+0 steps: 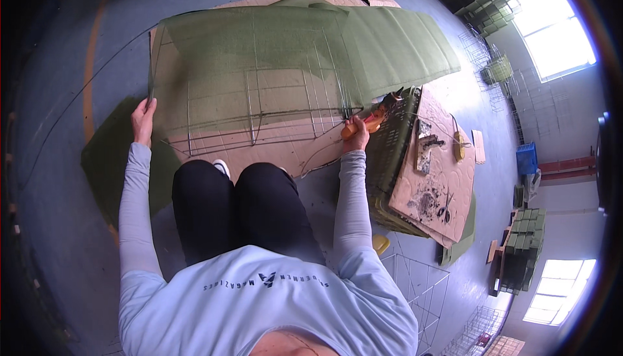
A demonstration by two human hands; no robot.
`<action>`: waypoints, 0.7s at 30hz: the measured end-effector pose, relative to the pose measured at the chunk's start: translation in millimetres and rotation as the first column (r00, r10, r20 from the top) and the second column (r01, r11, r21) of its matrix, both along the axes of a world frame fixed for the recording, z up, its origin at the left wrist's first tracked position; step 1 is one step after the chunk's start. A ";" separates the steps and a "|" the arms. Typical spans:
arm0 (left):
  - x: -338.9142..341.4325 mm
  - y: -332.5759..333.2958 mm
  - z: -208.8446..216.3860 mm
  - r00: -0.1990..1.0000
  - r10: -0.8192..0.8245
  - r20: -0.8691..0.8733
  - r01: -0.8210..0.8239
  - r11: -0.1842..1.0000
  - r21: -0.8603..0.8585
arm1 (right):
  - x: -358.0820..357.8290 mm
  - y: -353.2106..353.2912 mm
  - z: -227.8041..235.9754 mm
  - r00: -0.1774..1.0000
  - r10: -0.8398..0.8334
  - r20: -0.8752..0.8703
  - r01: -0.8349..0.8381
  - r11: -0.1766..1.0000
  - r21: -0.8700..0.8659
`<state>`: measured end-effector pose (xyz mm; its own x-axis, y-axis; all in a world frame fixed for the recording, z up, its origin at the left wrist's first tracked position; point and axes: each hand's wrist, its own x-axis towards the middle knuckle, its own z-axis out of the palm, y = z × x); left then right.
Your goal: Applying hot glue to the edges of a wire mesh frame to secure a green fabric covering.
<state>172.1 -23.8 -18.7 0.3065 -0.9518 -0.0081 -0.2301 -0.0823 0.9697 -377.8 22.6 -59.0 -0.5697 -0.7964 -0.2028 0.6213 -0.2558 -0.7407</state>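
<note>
A sheet of sheer green mesh fabric (272, 51) lies over a metal wire frame (250, 137) in front of my knees. My left hand (143, 121) is closed on the mesh's left edge near the frame's corner. At the frame's near right corner, my right hand (356, 134) is wrapped round an orange-handled tool (372, 121) with a dark front end that points away to the right. The tool's exact kind is not plain. Whether the right fingers also touch the mesh or the wire cannot be made out.
Cardboard (224, 155) lies under the frame. On my right, a cardboard-topped green crate stack (389, 155) bears scissors (445, 209), a yellow corded piece (459, 146) and dark residue. More green mesh (123, 161) lies at left. Wire frames (418, 281) rest on the floor behind right.
</note>
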 end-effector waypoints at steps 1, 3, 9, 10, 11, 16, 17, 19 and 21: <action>-0.5 1.0 -0.5 0.997 0.017 -0.080 -0.021 0.999 -0.044 | 2.9 -2.4 -1.3 1.000 -0.006 -0.019 0.005 1.000 -0.015; 1.7 4.7 1.4 0.995 0.038 -0.095 -0.044 0.997 -0.064 | 9.1 -13.1 -3.2 0.998 -0.055 -0.017 0.055 0.998 0.010; -22.3 11.2 5.2 0.966 0.146 -0.211 -0.184 0.967 -0.174 | -10.0 -95.0 -13.2 0.993 0.115 -0.011 -0.115 0.991 -0.066; -34.5 3.4 -3.4 0.963 0.170 -0.211 -0.213 0.956 -0.204 | -26.6 -118.8 -11.7 0.989 0.125 -0.079 -0.129 0.990 -0.050; -60.2 -4.9 -6.7 0.957 0.207 -0.202 -0.245 0.951 -0.189 | -52.4 -136.7 -9.7 0.987 0.098 -0.126 -0.101 0.995 -0.014; -84.1 4.8 -0.3 0.932 0.230 -0.280 -0.283 0.944 -0.168 | -49.3 -166.6 30.6 0.879 0.011 -0.476 0.032 0.996 0.082; -76.1 12.5 1.8 0.925 0.257 -0.279 -0.309 0.937 -0.163 | -33.6 -157.8 37.0 0.879 0.038 -0.476 0.004 0.996 0.087; -57.6 32.6 11.2 0.929 0.314 -0.196 -0.332 0.941 -0.067 | 9.0 -119.7 62.5 0.870 0.025 -0.492 0.010 0.998 0.067; -58.0 42.4 33.3 0.939 0.282 -0.197 -0.290 0.957 -0.016 | 10.2 -77.2 72.7 0.845 0.010 -0.535 0.003 1.000 0.023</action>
<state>114.2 18.7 14.6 0.5627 -0.8249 -0.0531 -0.0139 -0.0737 0.9972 -367.6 -54.6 13.6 -0.5918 -0.7978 0.1154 0.1274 -0.2339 -0.9639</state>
